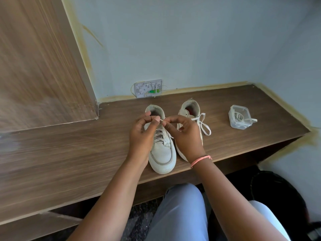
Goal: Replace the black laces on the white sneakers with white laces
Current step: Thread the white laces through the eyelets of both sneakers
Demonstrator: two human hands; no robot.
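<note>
Two hands tying a white lace on a sneaker at the front edge of a dark wood-grain shelf (243, 108) set into a pale blue corner.

The left hand (144, 134) and right hand (184, 134) hover over the left white leather sneaker (162, 153), curled fingers pinching the flat white lace (161, 120) above its collar. The right white sneaker (190, 110) stands just beside, its lace loose. Toward the right back corner sits a clear square plastic box (239, 119), apparently holding pale laces; its contents are blurred.

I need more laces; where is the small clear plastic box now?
The small clear plastic box stands on the wooden shelf, right of the right white sneaker.
</note>
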